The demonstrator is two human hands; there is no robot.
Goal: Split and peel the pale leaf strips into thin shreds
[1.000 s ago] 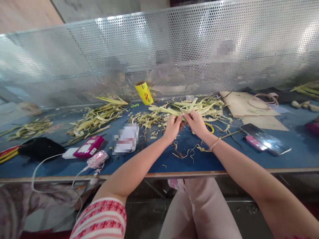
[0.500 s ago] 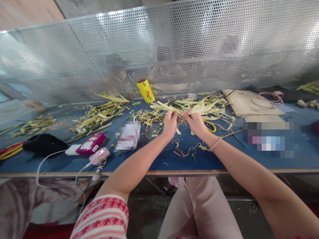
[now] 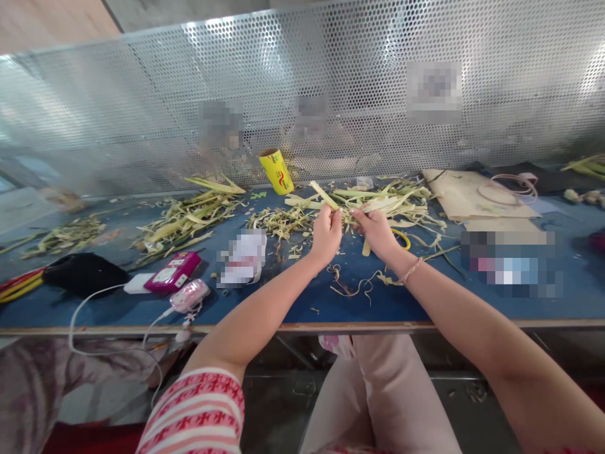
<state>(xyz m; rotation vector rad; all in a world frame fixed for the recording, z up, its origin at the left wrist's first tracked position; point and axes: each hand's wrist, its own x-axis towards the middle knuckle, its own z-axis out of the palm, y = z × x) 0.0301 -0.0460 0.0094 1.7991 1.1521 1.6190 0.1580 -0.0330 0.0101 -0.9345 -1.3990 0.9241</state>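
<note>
My left hand and my right hand meet over the blue table, both pinching a pale green leaf strip that sticks up and to the left from my left fingers. A piece of strip hangs down below my right hand. Just beyond the hands lies a heap of pale green leaf strips. Thin curled shavings lie on the table under my wrists. A thin bracelet circles my right wrist.
A yellow roll leans by the perforated metal screen. More leaf strips lie at left. A magenta device, a pink gadget with white cable, a black pouch and brown cardboard also sit here.
Both hands have lifted slightly off the heap and drawn the strip up; its free end now points up and left instead of lying in the pile.
</note>
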